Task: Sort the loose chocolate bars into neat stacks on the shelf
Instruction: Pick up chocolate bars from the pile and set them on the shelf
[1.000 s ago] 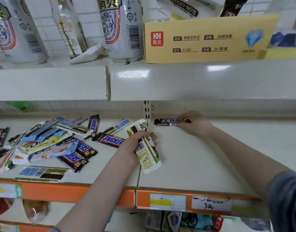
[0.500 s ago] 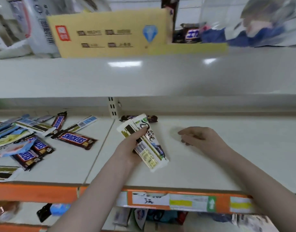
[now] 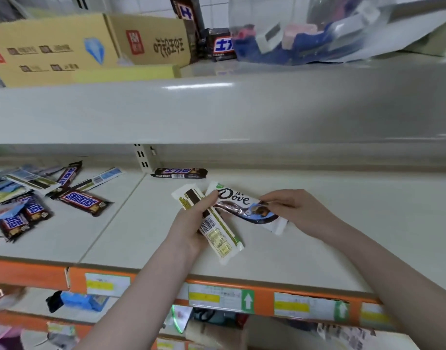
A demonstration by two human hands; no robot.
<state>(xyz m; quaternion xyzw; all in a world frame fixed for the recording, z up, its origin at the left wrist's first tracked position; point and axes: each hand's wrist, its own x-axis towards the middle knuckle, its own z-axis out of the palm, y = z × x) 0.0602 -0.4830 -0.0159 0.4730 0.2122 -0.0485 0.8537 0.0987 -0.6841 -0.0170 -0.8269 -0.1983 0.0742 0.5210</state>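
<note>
My left hand grips a white Dove bar, back side up, just above the cream shelf. My right hand pinches the right part of a second white Dove bar, face up, fanned out from the first one. One dark Snickers bar lies alone at the back of the shelf by the upright. A loose heap of Snickers bars and pale Dove bars covers the left shelf section.
An upper shelf overhangs close above, carrying a yellow carton, more Snickers packs and a clear plastic bag. An orange price rail edges the front. Lower shelves hold assorted goods.
My right hand, empty half a second ago, came left and took hold of one of the Dove bars in my left hand, fanning it out. The view swung right and nearer.
</note>
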